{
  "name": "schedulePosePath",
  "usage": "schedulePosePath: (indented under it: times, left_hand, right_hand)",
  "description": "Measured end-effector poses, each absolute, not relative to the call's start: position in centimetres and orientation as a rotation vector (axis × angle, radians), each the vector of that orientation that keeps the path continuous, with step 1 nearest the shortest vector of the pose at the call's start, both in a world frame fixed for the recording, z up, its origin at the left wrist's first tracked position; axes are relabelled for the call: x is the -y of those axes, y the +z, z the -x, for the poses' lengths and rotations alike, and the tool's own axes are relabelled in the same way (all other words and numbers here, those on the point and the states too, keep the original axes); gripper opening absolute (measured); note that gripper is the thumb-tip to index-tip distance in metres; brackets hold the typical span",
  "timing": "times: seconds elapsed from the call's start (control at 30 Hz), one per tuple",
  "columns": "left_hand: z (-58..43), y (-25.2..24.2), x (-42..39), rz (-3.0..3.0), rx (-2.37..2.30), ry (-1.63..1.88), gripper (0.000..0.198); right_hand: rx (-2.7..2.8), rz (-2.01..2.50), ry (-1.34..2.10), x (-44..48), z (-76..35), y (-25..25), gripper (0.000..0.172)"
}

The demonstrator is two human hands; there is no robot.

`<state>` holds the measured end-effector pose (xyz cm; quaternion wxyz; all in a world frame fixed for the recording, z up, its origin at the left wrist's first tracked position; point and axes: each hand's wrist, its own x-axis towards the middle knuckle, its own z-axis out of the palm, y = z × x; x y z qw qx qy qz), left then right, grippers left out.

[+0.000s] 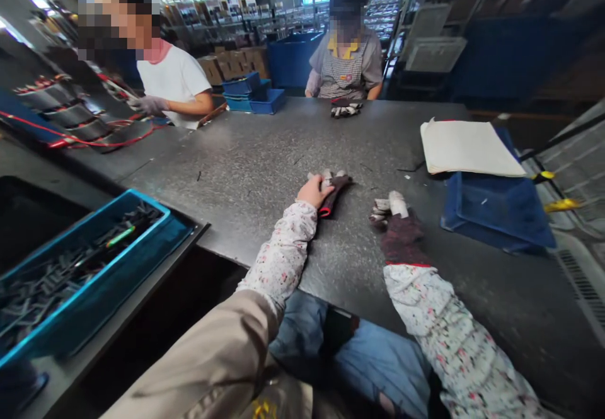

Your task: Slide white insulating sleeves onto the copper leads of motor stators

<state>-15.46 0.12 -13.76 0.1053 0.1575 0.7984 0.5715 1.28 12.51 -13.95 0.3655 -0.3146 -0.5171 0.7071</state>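
Note:
My left hand (311, 192) is bare, its fingers closed over a work glove (333, 200) that lies on the dark tabletop (265, 173). The glove has pale fingers, a maroon back and a red-edged cuff facing me. On my right hand (399, 227) is a matching glove, pale at the fingers and dark maroon over the back. That hand rests on the table to the right, fingers partly bent, the thumb side apart, and nothing visible in it. Floral sleeve covers reach both wrists.
A blue bin (89, 318) of small dark metal pieces stands at left. At right, white sheets (470, 148) lie by an overturned-looking blue tray (496, 211). Another glove (346, 110) lies before a seated person (347, 63); a second person (172, 79) works beyond small blue bins (267, 101).

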Motion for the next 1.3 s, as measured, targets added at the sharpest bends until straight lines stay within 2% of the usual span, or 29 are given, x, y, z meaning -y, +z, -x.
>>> schedulePosePath:
  times: [0.13, 0.37, 0.5, 0.6, 0.7, 0.77, 0.87, 1.0, 1.07, 1.17, 1.3]
  left_hand:
    - [14.9, -13.8, -1.6, -0.420, -2.054, 1.822, 0.027]
    - [15.4, -14.1, -1.8, -0.156, -1.768, 2.017, 0.029]
    - [15.9, -14.7, -2.1, -0.023, -1.696, 2.143, 0.016]
    - [16.2, -15.1, -2.5, 0.060, -1.702, 2.209, 0.025]
    - [16.4, -15.5, -2.7, 0.124, -1.739, 2.242, 0.038]
    - [16.5, -15.4, -2.8, 0.153, -1.772, 2.245, 0.038]
    - [16.0, -14.8, -2.6, 0.163, -1.849, 2.284, 0.035]
    - [13.6, -13.2, -1.7, -0.277, -2.095, 2.477, 0.018]
    - [11.9, -12.6, -1.3, -0.778, -2.199, 2.351, 0.013]
    - [10.1, -12.3, -1.3, -1.261, -2.270, 1.948, 0.014]
    - [9.8, -12.6, -2.3, -0.900, -2.546, 1.863, 0.017]
  right_hand:
    - [1.721, 0.504, 1.591, -12.3, -2.0, -15.0, 0.047]
    - [2.076, 0.262, 1.075, -13.0, -2.1, -15.5, 0.059]
    - [2.448, 0.118, 0.800, -12.9, -1.9, -15.5, 0.071]
    - [2.573, 0.119, 0.725, -12.0, -1.1, -16.2, 0.056]
    - [2.511, 0.223, 0.806, -11.2, 0.1, -17.1, 0.032]
    - [2.464, 0.288, 0.865, -10.9, 1.0, -17.3, 0.027]
    - [2.399, 0.459, 0.975, -11.1, 1.9, -17.0, 0.028]
    - [2.116, 0.770, 1.429, -12.2, 2.3, -17.1, 0.037]
    - [1.980, 0.794, 1.556, -12.6, 2.2, -17.5, 0.039]
    - [1.844, 0.774, 1.542, -12.8, 1.9, -17.8, 0.039]
    - [1.834, 0.718, 1.594, -12.2, 1.6, -17.2, 0.043]
